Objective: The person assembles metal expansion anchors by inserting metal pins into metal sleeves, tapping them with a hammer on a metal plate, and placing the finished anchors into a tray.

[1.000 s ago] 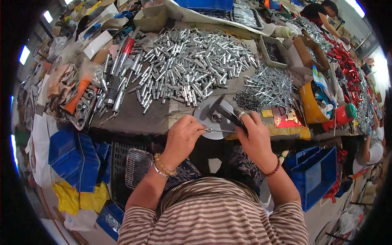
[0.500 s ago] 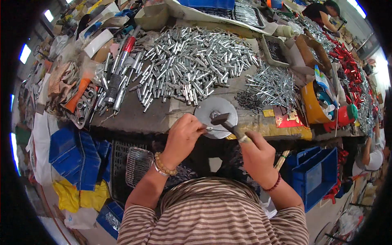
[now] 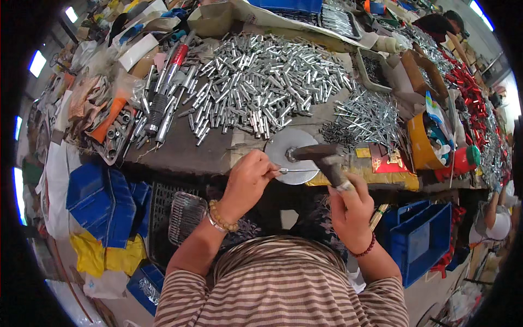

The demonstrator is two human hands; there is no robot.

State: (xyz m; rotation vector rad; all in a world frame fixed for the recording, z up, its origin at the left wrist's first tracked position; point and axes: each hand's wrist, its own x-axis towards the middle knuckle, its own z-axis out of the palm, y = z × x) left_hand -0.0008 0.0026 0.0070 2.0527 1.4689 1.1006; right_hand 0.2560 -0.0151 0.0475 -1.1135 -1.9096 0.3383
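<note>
Between the fingertips of my left hand [image 3: 251,177] I pinch a thin metal rod [image 3: 297,170] with a thicker sleeve at the finger end. The rod lies sideways over the near part of a round grey metal disc [image 3: 280,144] at the bench edge. My right hand [image 3: 351,210] is wrapped round a hammer [image 3: 327,161], whose dark head is raised above the disc's right side, apart from the rod. Beyond the disc spreads a big heap of short silver metal tubes [image 3: 267,82]. Thin metal rods [image 3: 368,117] and small dark pins [image 3: 332,133] are piled to the right.
Pneumatic-looking tools [image 3: 158,103] and an orange-handled item [image 3: 109,122] crowd the bench's left. At right stand a yellow container [image 3: 422,141] and a red packet [image 3: 389,161]. Below are blue bins [image 3: 419,245] and a wire basket [image 3: 185,218]. Other people work at the far right.
The hammer head has swung up and to the right, off the disc's middle, with my right hand shifting slightly. My left hand keeps its pinch on the rod. The whole view has shifted a little.
</note>
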